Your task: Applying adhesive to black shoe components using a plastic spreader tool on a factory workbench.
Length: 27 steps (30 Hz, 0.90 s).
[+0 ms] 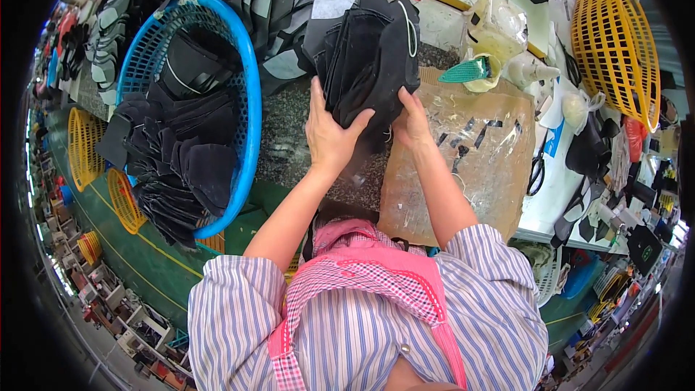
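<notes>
A thick stack of black cut fabric pieces [373, 65] stands between my two hands above the speckled worktop. A white elastic loop [410, 29] lies over its right side. My left hand [331, 136] grips the stack's lower left corner, thumb against the dark pieces. At the lower right edge, my right hand [413, 122] is closed on the same stack, some of its fingers hidden behind it. Behind the stack lie grey and black cut pieces with pale patches [333, 1].
A blue basket [251, 101] heaped with black pieces stands at my left. To the right are a stained cardboard sheet [463, 174], a glue-smeared container [499, 25] with a green-bristled brush [467, 70], black-handled scissors [536, 174] and a yellow basket [615, 43].
</notes>
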Tool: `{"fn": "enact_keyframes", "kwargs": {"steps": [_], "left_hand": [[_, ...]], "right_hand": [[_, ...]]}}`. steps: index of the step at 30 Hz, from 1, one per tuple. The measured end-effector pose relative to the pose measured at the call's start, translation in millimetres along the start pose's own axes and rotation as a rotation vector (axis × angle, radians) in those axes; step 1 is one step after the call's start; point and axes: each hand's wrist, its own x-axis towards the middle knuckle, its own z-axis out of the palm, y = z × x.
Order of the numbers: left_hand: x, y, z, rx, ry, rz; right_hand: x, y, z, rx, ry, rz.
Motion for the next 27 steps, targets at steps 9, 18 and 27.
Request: {"fn": "enact_keyframes", "kwargs": {"steps": [9,18,27], "left_hand": [[46,-24,-9,-0.517,-0.235,-0.152],[53,-48,-8,-0.858,-0.568,-0.647],[45,-39,-15,-1.002,-0.503,-0.657]], "right_hand": [[15,11,2,0.027,-0.127,0.008],[9,-21,11,0.016,0.037,0.108],[4,-8,18,0.405,-0.471,0.124]]}}
